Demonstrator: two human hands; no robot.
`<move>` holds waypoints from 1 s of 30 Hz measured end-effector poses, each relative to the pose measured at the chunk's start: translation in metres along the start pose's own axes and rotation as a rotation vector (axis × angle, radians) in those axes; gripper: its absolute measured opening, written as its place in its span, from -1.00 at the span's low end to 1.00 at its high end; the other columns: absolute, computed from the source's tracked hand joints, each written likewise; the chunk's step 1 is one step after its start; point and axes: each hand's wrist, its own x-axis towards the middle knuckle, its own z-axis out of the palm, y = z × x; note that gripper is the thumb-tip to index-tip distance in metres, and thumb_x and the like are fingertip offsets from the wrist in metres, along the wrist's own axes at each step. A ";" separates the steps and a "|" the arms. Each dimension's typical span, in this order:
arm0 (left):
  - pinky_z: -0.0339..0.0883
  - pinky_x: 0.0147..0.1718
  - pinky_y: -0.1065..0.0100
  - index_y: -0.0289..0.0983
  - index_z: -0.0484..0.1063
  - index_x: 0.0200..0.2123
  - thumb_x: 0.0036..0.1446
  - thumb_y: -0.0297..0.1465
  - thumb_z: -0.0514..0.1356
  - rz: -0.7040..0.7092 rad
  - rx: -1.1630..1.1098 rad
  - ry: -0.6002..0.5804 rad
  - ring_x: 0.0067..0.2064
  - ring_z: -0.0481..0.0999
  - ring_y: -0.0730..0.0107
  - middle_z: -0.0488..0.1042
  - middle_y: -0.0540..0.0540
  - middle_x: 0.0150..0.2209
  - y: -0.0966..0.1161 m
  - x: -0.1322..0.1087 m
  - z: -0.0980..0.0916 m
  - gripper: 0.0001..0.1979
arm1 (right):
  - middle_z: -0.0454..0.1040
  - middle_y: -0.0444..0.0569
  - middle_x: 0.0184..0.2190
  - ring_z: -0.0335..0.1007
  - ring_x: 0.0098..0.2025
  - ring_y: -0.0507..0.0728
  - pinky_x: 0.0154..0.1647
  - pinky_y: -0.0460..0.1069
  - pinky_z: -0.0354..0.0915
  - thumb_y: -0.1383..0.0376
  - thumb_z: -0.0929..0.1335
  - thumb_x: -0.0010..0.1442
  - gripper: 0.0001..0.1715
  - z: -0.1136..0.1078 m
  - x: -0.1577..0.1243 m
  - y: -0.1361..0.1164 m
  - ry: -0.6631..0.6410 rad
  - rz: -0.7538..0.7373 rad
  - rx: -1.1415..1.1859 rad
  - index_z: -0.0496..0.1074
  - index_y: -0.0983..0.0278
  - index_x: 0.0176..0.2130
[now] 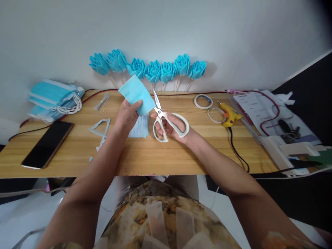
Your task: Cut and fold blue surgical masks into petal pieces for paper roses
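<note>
My left hand [129, 114] pinches a light blue rectangle of mask fabric [137, 95] between thumb and fingers, raised above the table. White-handled scissors [160, 114] sit in my right hand [172, 127], fingers through the loops. Their blades point up and away from me, by the right edge of the fabric; whether they touch it I cannot tell. Below the hands lies a paler blue pleated piece [140, 127], partly hidden. White cut-off strips [100, 129] lie beside my left forearm.
Several blue fabric flowers on sticks [153, 71] lean on the wall. Stacked face masks [53, 98] and a phone [48, 145] lie left. Right are tape rolls [203, 101], a yellow glue gun [230, 114] with cord, papers [255, 107] and keys [292, 134].
</note>
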 end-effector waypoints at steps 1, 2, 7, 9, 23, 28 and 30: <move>0.56 0.04 0.16 -0.21 0.51 -0.12 -0.07 -0.24 0.55 -0.004 -0.005 -0.006 -0.01 0.67 0.11 0.67 -0.11 -0.13 0.000 -0.001 0.002 -0.53 | 0.53 -0.12 -0.44 0.45 -0.46 0.03 -0.39 -0.02 0.53 -0.22 0.47 0.16 -0.30 -0.001 0.000 0.000 -0.011 0.003 0.007 0.50 0.30 -0.04; 0.56 0.03 0.17 -0.22 0.51 -0.14 -0.07 -0.24 0.55 -0.007 -0.011 -0.013 -0.04 0.67 0.13 0.67 -0.11 -0.15 0.001 -0.002 0.004 -0.55 | 0.54 -0.11 -0.44 0.46 -0.44 0.04 -0.37 0.00 0.54 -0.22 0.48 0.15 -0.29 -0.002 0.000 0.000 -0.023 0.009 0.015 0.50 0.29 -0.04; 0.58 -0.03 0.21 -0.22 0.52 -0.21 -0.06 -0.27 0.54 0.005 -0.034 -0.020 -0.14 0.68 0.23 0.66 -0.06 -0.20 0.003 -0.003 0.005 -0.61 | 0.57 -0.08 -0.39 0.49 -0.39 0.07 -0.30 0.06 0.59 -0.24 0.51 0.07 -0.24 -0.006 0.003 0.003 -0.051 0.022 0.059 0.49 0.27 -0.04; 0.57 -0.04 0.24 -0.19 0.52 -0.19 -0.05 -0.29 0.53 0.012 -0.022 -0.004 -0.12 0.68 0.25 0.65 -0.04 -0.20 0.003 -0.002 0.003 -0.62 | 0.58 -0.07 -0.37 0.48 -0.38 0.06 -0.28 0.06 0.59 -0.24 0.51 0.06 -0.26 -0.007 0.003 0.003 -0.036 0.013 0.062 0.49 0.27 -0.06; 0.53 -0.20 0.30 -0.19 0.49 -0.21 -0.06 -0.26 0.52 0.069 0.121 0.006 -0.26 0.60 0.35 0.59 0.00 -0.29 -0.001 -0.005 0.009 -0.62 | 0.62 -0.02 -0.33 0.58 -0.37 0.08 -0.32 0.00 0.56 -0.15 0.41 0.29 -0.39 -0.002 0.001 0.004 0.016 0.070 0.019 0.45 0.30 -0.01; 0.52 -0.27 0.36 -0.21 0.49 -0.22 -0.14 -0.25 0.56 0.062 0.080 0.047 -0.32 0.57 0.41 0.58 0.01 -0.29 -0.001 -0.004 0.008 -0.55 | 0.59 -0.08 -0.38 0.53 -0.41 0.05 -0.32 -0.01 0.54 -0.18 0.46 0.21 -0.37 -0.003 0.003 0.005 0.035 0.006 0.030 0.46 0.30 -0.08; 0.52 -0.26 0.37 -0.20 0.50 -0.23 -0.17 -0.24 0.58 0.065 0.073 0.066 -0.31 0.57 0.41 0.59 0.00 -0.28 -0.001 -0.003 0.007 -0.54 | 0.57 -0.11 -0.43 0.49 -0.45 0.03 -0.39 -0.03 0.51 -0.19 0.47 0.19 -0.37 -0.003 0.003 0.004 0.043 -0.002 0.027 0.46 0.29 -0.10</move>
